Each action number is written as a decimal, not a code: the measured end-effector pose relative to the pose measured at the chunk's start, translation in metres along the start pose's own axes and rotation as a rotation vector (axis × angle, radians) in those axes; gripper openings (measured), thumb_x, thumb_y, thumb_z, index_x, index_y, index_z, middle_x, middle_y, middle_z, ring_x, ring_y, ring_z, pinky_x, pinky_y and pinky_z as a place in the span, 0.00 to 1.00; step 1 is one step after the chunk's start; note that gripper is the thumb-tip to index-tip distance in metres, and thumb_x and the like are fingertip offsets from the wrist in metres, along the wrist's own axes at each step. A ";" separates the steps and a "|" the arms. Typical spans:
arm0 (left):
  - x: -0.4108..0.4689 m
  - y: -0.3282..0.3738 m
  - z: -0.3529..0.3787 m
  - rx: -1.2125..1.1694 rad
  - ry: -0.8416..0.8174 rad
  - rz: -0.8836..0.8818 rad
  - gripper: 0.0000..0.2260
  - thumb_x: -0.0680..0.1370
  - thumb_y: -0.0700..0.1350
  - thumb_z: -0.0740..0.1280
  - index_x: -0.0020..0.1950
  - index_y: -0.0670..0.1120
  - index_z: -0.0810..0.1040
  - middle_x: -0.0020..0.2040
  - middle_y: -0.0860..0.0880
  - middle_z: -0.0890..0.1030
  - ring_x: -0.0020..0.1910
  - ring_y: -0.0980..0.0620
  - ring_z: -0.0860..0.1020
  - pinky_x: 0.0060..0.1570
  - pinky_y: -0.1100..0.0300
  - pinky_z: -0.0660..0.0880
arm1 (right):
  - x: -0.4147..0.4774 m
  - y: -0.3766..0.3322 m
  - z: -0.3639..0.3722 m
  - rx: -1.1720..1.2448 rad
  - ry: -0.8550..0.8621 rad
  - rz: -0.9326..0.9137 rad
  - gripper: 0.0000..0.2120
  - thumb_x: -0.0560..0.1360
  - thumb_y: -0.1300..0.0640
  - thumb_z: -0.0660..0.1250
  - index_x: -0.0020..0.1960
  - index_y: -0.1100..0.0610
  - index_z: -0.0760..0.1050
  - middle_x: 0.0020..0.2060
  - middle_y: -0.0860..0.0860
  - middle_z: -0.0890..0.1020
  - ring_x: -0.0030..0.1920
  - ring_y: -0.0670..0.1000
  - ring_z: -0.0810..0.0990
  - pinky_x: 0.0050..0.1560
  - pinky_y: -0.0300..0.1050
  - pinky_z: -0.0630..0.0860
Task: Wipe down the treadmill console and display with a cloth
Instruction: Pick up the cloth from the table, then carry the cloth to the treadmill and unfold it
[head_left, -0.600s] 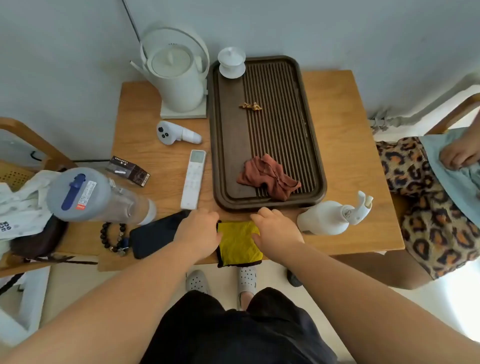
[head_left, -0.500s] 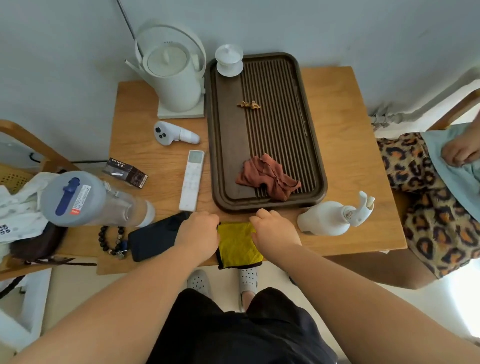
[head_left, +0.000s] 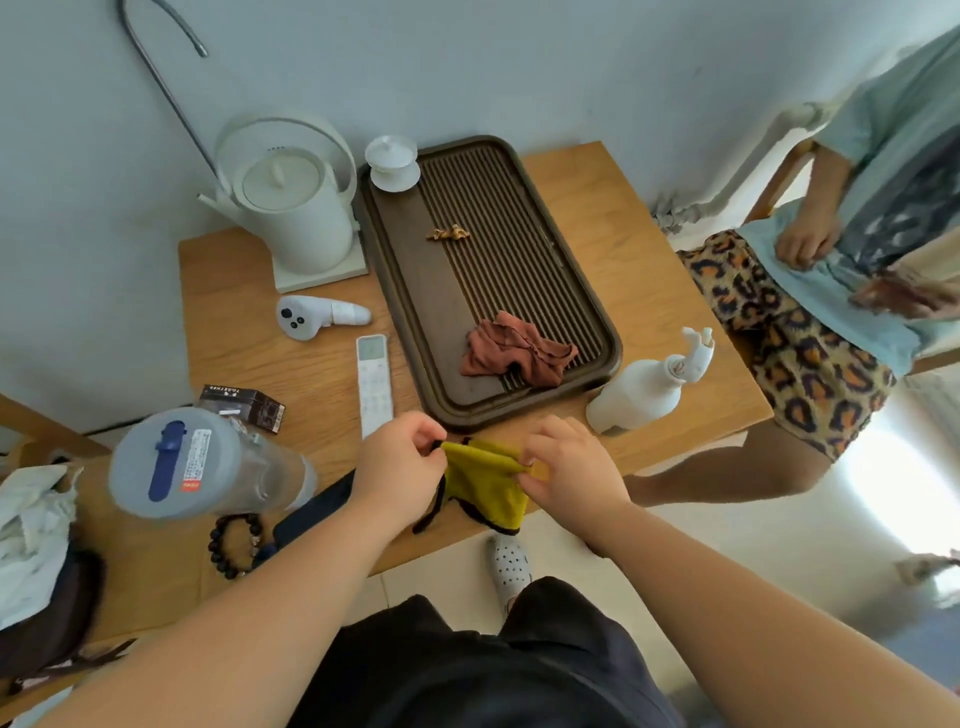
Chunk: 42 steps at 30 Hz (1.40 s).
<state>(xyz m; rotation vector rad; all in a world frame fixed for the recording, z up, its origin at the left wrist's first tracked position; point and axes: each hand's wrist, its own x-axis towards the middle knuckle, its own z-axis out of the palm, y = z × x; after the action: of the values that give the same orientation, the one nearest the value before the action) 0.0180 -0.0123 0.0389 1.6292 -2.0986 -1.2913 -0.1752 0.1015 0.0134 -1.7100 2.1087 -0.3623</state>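
A yellow cloth with a dark edge (head_left: 485, 483) hangs between my two hands, just above the near edge of the wooden table (head_left: 623, 249). My left hand (head_left: 397, 467) pinches its upper left corner. My right hand (head_left: 574, 470) pinches its upper right corner. The cloth droops below my fingers and a dark strip of its hem dangles on the left. No treadmill, console or display is in view.
A dark slatted tea tray (head_left: 410, 291) holds a crumpled brown rag (head_left: 514, 353) and a white lidded cup (head_left: 392, 163). Around it are a white kettle (head_left: 291, 208), remote (head_left: 373, 382), controller (head_left: 311, 316), spray bottle (head_left: 644, 387), clear jug (head_left: 197, 465), bead bracelet (head_left: 234, 545). A person stands at right (head_left: 810, 332).
My hands went from pressing flat on the yellow cloth on the table to pinching its top corners and lifting it. The view has tilted and shifted up.
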 end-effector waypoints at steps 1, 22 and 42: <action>-0.004 0.000 -0.005 -0.040 -0.003 0.030 0.09 0.77 0.38 0.71 0.49 0.53 0.80 0.45 0.56 0.80 0.46 0.58 0.79 0.42 0.64 0.74 | -0.008 -0.007 0.000 0.009 0.040 0.021 0.06 0.72 0.53 0.76 0.44 0.51 0.79 0.50 0.49 0.78 0.49 0.54 0.74 0.48 0.51 0.76; -0.171 0.096 -0.025 -0.038 -0.894 0.883 0.11 0.74 0.35 0.71 0.47 0.52 0.81 0.41 0.52 0.83 0.41 0.54 0.81 0.43 0.63 0.80 | -0.261 -0.168 -0.047 0.866 0.507 0.678 0.11 0.84 0.50 0.65 0.65 0.42 0.80 0.61 0.43 0.83 0.65 0.48 0.79 0.69 0.53 0.75; -0.475 0.068 0.218 0.621 -1.174 1.130 0.10 0.77 0.38 0.66 0.45 0.54 0.81 0.40 0.58 0.80 0.43 0.58 0.79 0.46 0.56 0.77 | -0.650 -0.122 0.065 0.708 0.631 1.128 0.07 0.79 0.51 0.72 0.47 0.41 0.77 0.42 0.43 0.83 0.45 0.45 0.81 0.48 0.42 0.77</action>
<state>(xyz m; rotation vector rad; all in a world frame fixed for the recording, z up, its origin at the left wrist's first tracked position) 0.0177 0.5085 0.1204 -0.7327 -3.3359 -1.2067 0.0727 0.7118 0.1027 0.1031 2.4915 -1.1562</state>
